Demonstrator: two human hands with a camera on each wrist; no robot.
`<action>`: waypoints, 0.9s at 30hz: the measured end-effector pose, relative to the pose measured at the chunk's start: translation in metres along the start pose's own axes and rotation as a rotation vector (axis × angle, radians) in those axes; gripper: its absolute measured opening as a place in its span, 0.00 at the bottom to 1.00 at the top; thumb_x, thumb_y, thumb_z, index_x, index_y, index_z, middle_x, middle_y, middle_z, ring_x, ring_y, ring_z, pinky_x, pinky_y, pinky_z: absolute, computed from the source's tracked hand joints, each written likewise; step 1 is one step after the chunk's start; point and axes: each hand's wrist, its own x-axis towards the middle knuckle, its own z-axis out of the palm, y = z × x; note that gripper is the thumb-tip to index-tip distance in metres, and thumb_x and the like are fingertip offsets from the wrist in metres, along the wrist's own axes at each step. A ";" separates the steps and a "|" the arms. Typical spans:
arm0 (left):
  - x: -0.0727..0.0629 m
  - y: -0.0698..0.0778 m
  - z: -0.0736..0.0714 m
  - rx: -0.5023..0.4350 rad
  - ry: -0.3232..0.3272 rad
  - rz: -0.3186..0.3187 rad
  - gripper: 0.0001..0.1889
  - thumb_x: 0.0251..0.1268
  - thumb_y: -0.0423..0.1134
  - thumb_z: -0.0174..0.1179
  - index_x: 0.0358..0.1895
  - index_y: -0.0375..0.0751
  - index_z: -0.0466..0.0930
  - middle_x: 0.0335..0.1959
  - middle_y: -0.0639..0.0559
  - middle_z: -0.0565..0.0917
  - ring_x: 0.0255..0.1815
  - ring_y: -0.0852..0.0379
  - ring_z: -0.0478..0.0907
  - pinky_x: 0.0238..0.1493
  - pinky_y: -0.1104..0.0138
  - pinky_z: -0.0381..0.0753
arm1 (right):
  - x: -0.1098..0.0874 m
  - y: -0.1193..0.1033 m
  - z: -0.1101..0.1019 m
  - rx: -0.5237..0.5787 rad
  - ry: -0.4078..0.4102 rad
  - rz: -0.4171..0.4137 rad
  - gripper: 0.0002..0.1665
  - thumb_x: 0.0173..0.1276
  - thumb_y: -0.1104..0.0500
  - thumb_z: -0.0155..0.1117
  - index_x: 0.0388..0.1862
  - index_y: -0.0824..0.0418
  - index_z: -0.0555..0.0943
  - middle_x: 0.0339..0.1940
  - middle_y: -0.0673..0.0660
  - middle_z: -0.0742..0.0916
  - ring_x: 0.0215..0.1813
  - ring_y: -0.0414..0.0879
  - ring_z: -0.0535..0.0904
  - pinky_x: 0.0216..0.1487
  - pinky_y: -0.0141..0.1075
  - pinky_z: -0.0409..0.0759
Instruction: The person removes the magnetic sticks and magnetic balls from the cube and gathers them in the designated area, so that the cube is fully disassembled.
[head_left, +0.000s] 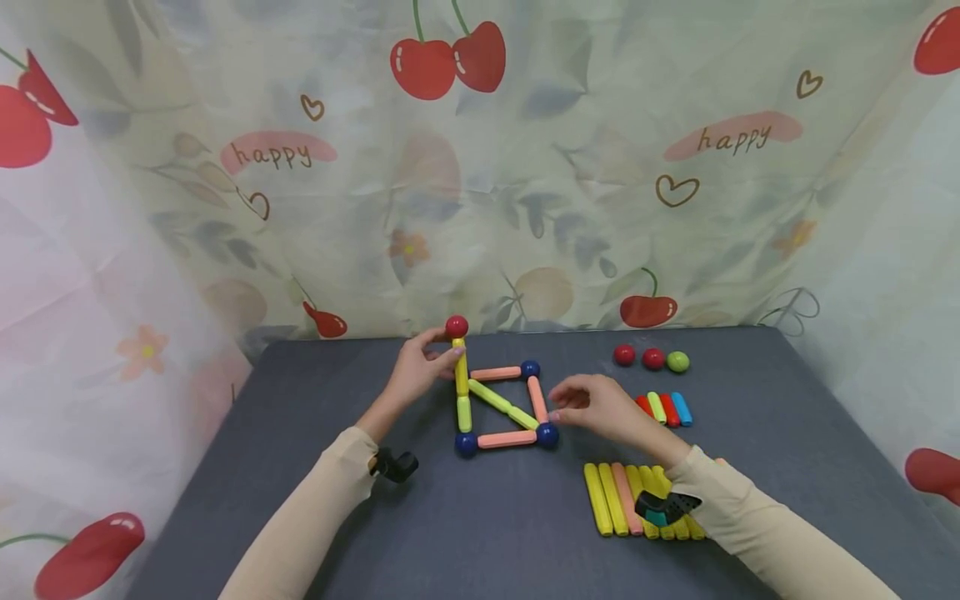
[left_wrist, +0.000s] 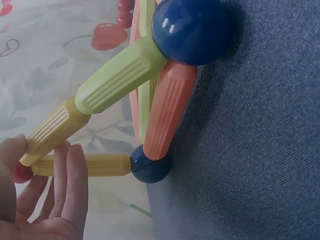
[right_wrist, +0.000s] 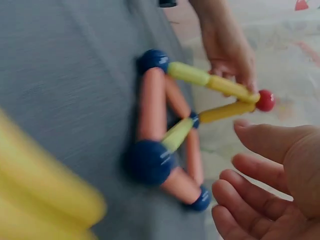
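A magnetic stick-and-ball frame stands on the dark tabletop. Its base has pink rods [head_left: 507, 439] joined by blue balls [head_left: 547, 435], with a light green rod [head_left: 498, 400] running across. Two yellow arms rise from it and meet at a red ball [head_left: 457, 327]; one ends in a light green section [left_wrist: 120, 75]. My left hand [head_left: 412, 371] holds the yellow rod [left_wrist: 57, 131] just below the red ball, thumb on one side and fingers on the other. Beside the frame's right side, my right hand [head_left: 600, 404] holds nothing, its fingers loosely bent and apart from the rods.
Two red balls [head_left: 653, 359] and a green ball [head_left: 678, 362] sit at the back right. Short red, green and blue rods [head_left: 682, 409] lie before them. Several yellow rods [head_left: 597, 500] and a pink rod [head_left: 627, 500] lie under the right forearm. A printed curtain [head_left: 480, 208] hangs behind.
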 end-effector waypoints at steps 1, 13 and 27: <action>-0.001 0.002 0.000 0.001 -0.006 -0.005 0.28 0.70 0.42 0.62 0.70 0.40 0.68 0.65 0.38 0.75 0.41 0.39 0.86 0.44 0.56 0.88 | 0.008 -0.007 0.000 0.015 0.004 -0.002 0.18 0.64 0.51 0.72 0.51 0.56 0.84 0.41 0.51 0.87 0.41 0.43 0.81 0.43 0.34 0.81; 0.003 -0.022 0.002 -0.067 -0.062 0.039 0.29 0.67 0.43 0.65 0.69 0.43 0.68 0.65 0.37 0.75 0.33 0.57 0.86 0.49 0.43 0.84 | 0.092 -0.082 0.017 0.117 0.076 -0.100 0.25 0.67 0.47 0.68 0.61 0.51 0.78 0.47 0.55 0.86 0.45 0.46 0.83 0.45 0.39 0.83; 0.000 -0.038 -0.008 0.108 -0.119 0.098 0.30 0.67 0.51 0.64 0.70 0.53 0.69 0.67 0.45 0.76 0.67 0.42 0.74 0.65 0.47 0.75 | 0.126 -0.106 0.040 0.063 0.116 -0.158 0.24 0.66 0.53 0.70 0.59 0.58 0.81 0.49 0.58 0.87 0.47 0.52 0.84 0.46 0.38 0.84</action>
